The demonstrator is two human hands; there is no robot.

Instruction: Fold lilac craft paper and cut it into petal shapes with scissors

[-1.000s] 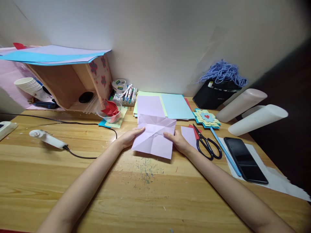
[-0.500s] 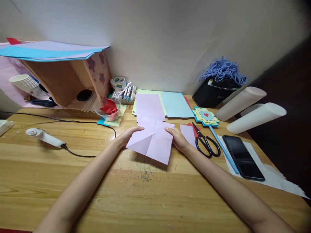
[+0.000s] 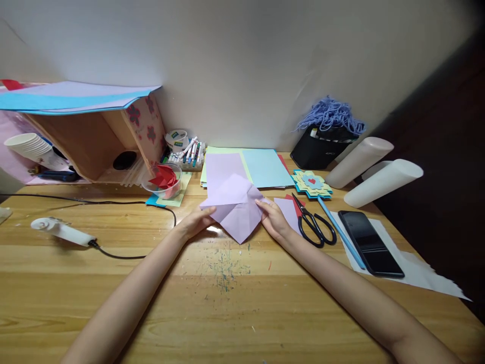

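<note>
A creased lilac sheet of paper [image 3: 238, 215] is held above the table between my two hands, one corner pointing toward me. My left hand [image 3: 197, 221] pinches its left corner, thumb on top. On the opposite side, my right hand [image 3: 273, 218] grips the right corner, also with the thumb above. The fingers under the paper are hidden. Behind it lie a flat lilac sheet [image 3: 225, 167] and a light blue sheet [image 3: 267, 168] on a paper stack. Small lilac [image 3: 287, 211] and red pieces lie just right of my right hand, partly under black-handled scissors [image 3: 316, 228].
A white glue gun [image 3: 62, 231] with a black cord lies at left. Beyond it stand a cardboard box [image 3: 83, 146], a clear bowl [image 3: 162, 184] with red folded paper, and markers [image 3: 191, 154]. At right are a layered paper flower [image 3: 312, 183], a phone [image 3: 371, 243] and white rolls [image 3: 382, 183].
The lilac sheet has turned and its sides have drawn in along the creases, so a corner now points toward me. Both hands keep hold. The camera view has shifted slightly.
</note>
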